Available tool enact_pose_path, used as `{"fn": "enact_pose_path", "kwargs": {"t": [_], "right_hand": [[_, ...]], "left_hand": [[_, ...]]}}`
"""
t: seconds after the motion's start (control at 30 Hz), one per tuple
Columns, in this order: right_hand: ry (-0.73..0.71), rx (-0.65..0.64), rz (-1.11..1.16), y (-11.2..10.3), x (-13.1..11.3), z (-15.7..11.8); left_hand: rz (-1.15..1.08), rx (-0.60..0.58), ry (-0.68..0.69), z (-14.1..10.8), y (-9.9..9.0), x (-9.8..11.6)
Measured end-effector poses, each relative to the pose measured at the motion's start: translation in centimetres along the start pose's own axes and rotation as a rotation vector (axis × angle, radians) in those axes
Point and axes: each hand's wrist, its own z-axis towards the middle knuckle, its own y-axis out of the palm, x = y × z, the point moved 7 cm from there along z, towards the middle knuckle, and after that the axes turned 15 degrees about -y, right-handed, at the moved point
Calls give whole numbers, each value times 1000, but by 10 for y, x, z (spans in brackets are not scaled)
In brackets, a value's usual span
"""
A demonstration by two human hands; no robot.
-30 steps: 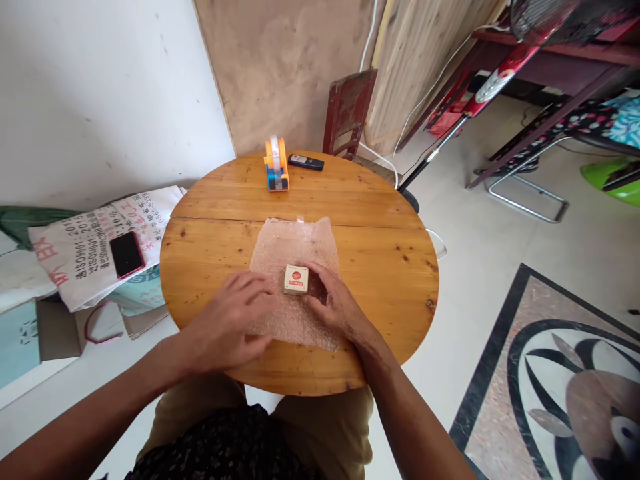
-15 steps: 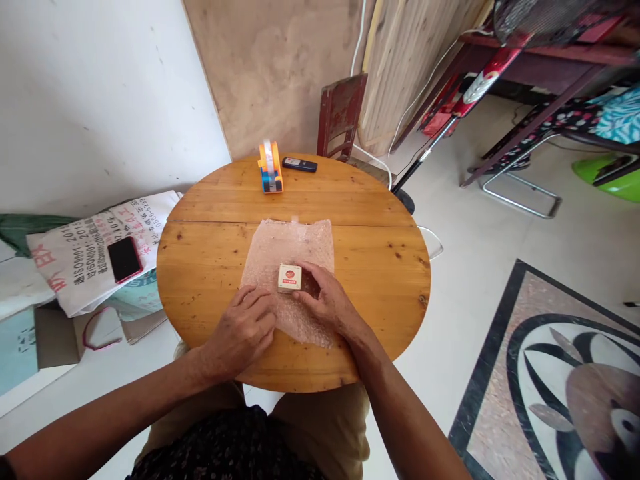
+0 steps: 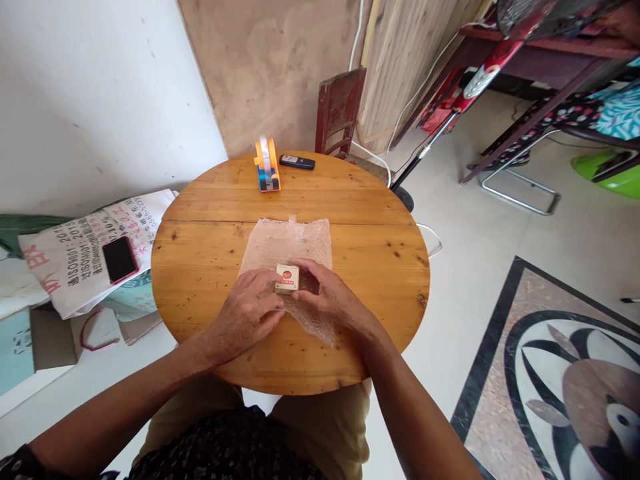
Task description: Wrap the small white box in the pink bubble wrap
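One box point(image 3: 287, 279) lies over bubble wrap point(image 3: 295, 237), mid-frame: right hand point(image 3: 331, 293) beside it, grip spread; left hand point(image 3: 250, 307) opposite, whether pinching I cannot tell.

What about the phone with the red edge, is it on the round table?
No, the phone lies on the printed white sack, left of the round table.

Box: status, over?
Left hand and right hand at box. Box over bubble wrap, printed face up. Tape dispenser beyond, out of the way.
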Motion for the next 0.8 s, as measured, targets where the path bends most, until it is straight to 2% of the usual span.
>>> {"fn": "enact_pose_path", "kwargs": {"t": [0.23, 0.47, 0.53, 0.67, 0.8], "right_hand": [[32, -84, 18, -5, -5, 10], [62, -147, 321, -27, -22, -5], [65, -121, 273, -31, -23, -8], [104, 49, 49, -29, -9, -7], [121, 157, 137, -15, 5, -3]], "left_hand": [[-178, 53, -169, 10, -6, -12], [-291, 44, -300, 28, 4, -27], [-320, 14, -328, 32, 8, -30], [-364, -49, -372, 36, 14, -36], [-465, -103, -428, 39, 17, -42]]}}
